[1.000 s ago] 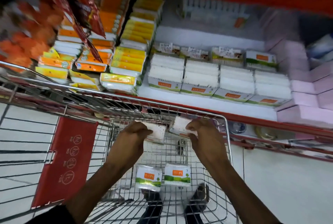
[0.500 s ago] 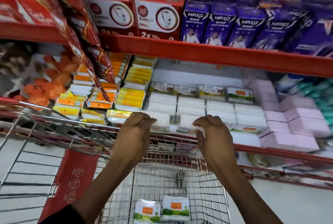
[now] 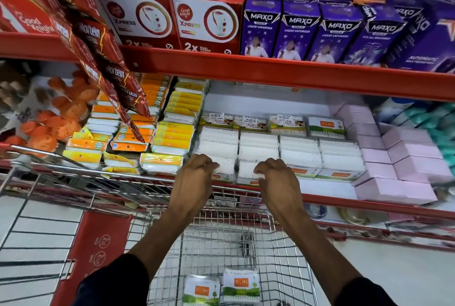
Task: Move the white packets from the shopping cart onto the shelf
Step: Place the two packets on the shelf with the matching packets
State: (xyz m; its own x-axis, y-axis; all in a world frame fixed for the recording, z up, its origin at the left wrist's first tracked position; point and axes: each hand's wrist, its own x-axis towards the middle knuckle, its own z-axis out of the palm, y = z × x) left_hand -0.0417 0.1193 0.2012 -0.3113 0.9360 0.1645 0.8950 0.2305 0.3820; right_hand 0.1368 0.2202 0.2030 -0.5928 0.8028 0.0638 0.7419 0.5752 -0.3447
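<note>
Two white packets are at the shelf front right now, one under each of your hands. Your left hand [image 3: 197, 172] curls its fingers over the near edge of the left packet [image 3: 222, 166], and your right hand [image 3: 275, 177] is closed the same way on the right packet [image 3: 247, 170]. Both packets sit at the front of the white rows [image 3: 280, 150] already stocked on the shelf [image 3: 327, 188], so you look to be in the placing step. I cannot tell whether they rest fully on the stack or hang partly over the lip.

For the next move, push each packet back until it lines up with the row behind it, then let your fingers open and draw your hands straight back over the shopping cart [image 3: 221, 236]. Two more packets [image 3: 221, 287] lie at the bottom of the basket, close together, so the job is not finished.

Mind what is close by. Yellow and orange packs [image 3: 170, 138] stand just left of the white rows, and pink boxes [image 3: 398, 170] crowd the right side. Hanging red sachet strips [image 3: 103, 64] dangle off to the left, above and clear of your reach. The red shelf above [image 3: 295, 74] limits how high you can lift, and the cart's front rim lies directly under your wrists.
</note>
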